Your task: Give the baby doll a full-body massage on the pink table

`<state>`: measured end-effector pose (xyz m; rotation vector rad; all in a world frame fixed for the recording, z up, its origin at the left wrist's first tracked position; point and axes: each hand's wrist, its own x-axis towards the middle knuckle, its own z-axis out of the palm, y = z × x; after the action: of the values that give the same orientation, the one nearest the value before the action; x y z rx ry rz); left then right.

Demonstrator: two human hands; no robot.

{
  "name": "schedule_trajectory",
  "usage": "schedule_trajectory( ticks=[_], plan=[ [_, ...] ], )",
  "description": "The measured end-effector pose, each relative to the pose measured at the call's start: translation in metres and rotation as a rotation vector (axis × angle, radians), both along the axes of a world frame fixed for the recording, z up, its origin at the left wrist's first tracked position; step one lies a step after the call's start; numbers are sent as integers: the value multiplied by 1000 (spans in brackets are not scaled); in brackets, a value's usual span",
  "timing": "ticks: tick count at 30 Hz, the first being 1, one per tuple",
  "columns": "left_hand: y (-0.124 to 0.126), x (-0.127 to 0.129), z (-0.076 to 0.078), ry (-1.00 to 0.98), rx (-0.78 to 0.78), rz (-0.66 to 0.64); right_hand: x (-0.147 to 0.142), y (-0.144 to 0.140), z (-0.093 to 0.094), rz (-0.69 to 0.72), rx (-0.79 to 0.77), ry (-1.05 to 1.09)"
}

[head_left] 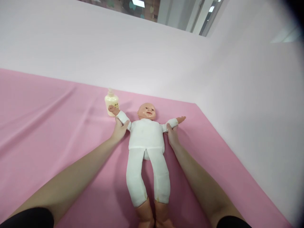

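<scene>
A doll (146,134) lies on its back on a pink cloth (54,129), head away from the person, feet cut off by the bottom edge of the view. Its body, arms and legs are white; the head, hands and feet are skin-toned. Both of its arms are spread out to the sides, each held by one of the person's hands. The left hand (120,129) is closed around the doll's arm on the left, thumb across the top of the white part, the other fingers mostly hidden underneath. The right hand (173,133) grips the opposite arm in the same way, thumb on top, fingers curled beneath. How tightly either hand squeezes cannot be told. A cream pump bottle (109,100) stands upright just behind the doll's left-side fist, partly covered by it; whether they touch is unclear. Bare forearms reach in from black sleeves (30,218). Beyond the cloth rises a white wall (118,53).
</scene>
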<state>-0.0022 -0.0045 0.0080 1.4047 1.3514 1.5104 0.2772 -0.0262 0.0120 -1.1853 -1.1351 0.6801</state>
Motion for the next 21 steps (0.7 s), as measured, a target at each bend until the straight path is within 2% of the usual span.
schedule_trajectory(
  ticks=[3,8,16,18,21],
  plan=[
    [0,0,-1,15,40,9,2,0,-2,-36,105,-153],
    [-8,4,6,173,179,-73,-3,-3,-4,-2,91,-197],
    [-11,6,9,651,305,-263,-5,-4,-4,160,214,-517],
    [-12,6,9,679,309,-265,-6,-5,-4,166,221,-536],
    [-12,7,9,561,271,-197,-9,-6,0,130,204,-459]
  ],
)
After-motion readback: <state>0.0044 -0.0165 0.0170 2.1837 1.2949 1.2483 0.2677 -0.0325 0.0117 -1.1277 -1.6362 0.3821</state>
